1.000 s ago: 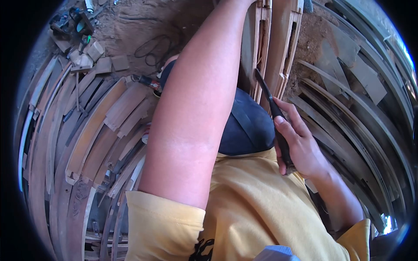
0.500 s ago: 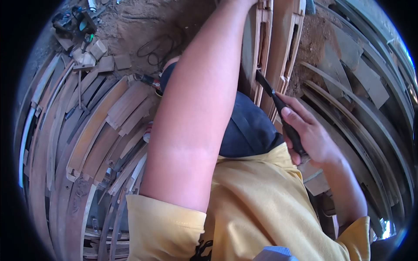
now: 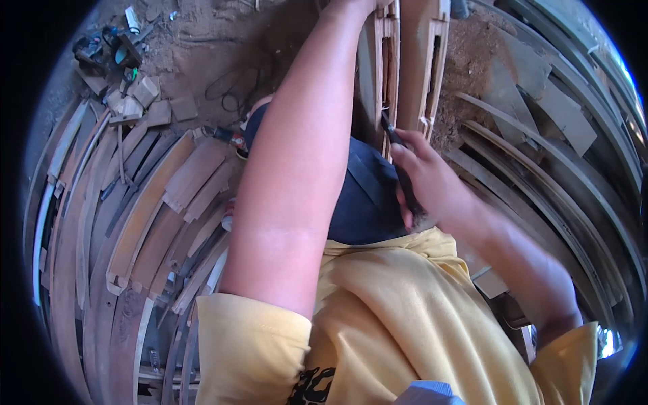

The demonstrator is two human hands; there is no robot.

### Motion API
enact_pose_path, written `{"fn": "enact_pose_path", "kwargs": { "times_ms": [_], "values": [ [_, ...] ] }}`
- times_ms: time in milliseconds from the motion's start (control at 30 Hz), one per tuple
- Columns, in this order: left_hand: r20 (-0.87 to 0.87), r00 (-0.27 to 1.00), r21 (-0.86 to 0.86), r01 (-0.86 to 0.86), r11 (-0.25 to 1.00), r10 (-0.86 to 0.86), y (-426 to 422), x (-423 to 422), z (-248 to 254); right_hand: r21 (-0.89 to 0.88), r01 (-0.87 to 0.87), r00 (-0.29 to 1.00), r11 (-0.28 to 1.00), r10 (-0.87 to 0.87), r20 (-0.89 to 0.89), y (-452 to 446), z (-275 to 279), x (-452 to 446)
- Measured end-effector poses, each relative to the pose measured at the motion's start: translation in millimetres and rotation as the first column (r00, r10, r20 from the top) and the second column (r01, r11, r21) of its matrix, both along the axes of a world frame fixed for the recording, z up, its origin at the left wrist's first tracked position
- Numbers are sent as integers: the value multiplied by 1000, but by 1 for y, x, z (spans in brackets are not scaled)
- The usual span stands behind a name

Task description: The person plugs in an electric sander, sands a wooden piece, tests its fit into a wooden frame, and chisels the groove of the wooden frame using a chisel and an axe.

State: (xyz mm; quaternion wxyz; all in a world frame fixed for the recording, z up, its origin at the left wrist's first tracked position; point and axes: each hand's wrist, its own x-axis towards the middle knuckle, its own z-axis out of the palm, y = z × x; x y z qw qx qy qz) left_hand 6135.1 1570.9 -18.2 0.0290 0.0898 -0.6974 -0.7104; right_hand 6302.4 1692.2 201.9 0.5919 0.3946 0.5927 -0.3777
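My right hand (image 3: 422, 172) is wrapped round the dark handle of a chisel-like tool (image 3: 403, 177). The tool's tip meets the slotted edge of a wooden board (image 3: 389, 61), near the lower end of a long slot. Beside it on the right stands a second slotted board (image 3: 432, 67). My left arm reaches up to the top of the first board, where my left hand (image 3: 361, 5) shows only in part at the frame's top edge; its fingers are hidden.
Curved wooden pieces (image 3: 145, 229) lie piled on the left. Small wood blocks (image 3: 145, 91) and a power tool (image 3: 91, 50) are at the upper left. More long boards (image 3: 540, 169) lie on the right. A cable (image 3: 233, 88) is on the dirt floor.
My right hand and the tool have moved left, along with the boards in view. The tool stands more upright, its tip still at the slotted board.
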Motion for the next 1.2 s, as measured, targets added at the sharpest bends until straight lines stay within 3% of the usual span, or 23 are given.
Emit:
{"fn": "enact_pose_path", "kwargs": {
  "times_ms": [67,100,233,267,333,400,467,600,667,833,867,967,1067,1200],
  "values": [
    [59,998,104,30,994,-36,-4,0,0,61,34,998,998,-37,49,-9,-17,-5],
    [44,999,31,26,999,-28,-5,-1,1,52,16,999,999,-17,33,-6,-20,-5],
    [68,997,63,34,997,-38,-4,-2,5,112,36,998,993,-41,42,-2,-14,-1],
    [81,996,43,39,998,-42,-5,-2,6,71,18,997,997,-23,70,4,-9,-5],
    [-70,994,-171,-96,981,86,4,-6,-14,30,-1,994,1000,-2,109,9,3,-10],
    [-19,999,-62,-43,997,42,1,-6,-8,44,-32,991,999,25,134,9,14,-13],
    [-26,999,-86,-39,996,36,0,-6,-9,26,-9,983,1000,4,186,14,19,-16],
    [-57,996,-109,-75,991,69,0,-8,-7,6,-23,992,1000,22,125,14,10,-17],
    [-25,998,-49,-51,998,50,2,-6,-8,-53,-34,991,998,40,126,16,7,-16],
    [-52,997,-75,-58,995,54,-1,-6,-9,0,4,997,1000,-4,83,4,-24,-13],
    [40,999,-76,-18,997,21,-4,-3,2,3,24,996,1000,-24,80,6,-21,-11],
    [-143,989,-99,-55,994,41,1,-8,-21,-25,20,999,999,-19,47,12,-9,-6],
    [24,1000,-43,-1,999,2,-3,-3,-2,-31,79,990,996,-75,121,22,12,-1],
    [85,995,60,55,997,-60,-4,-3,6,-99,85,995,991,-78,69,29,8,7]
  ]
}}
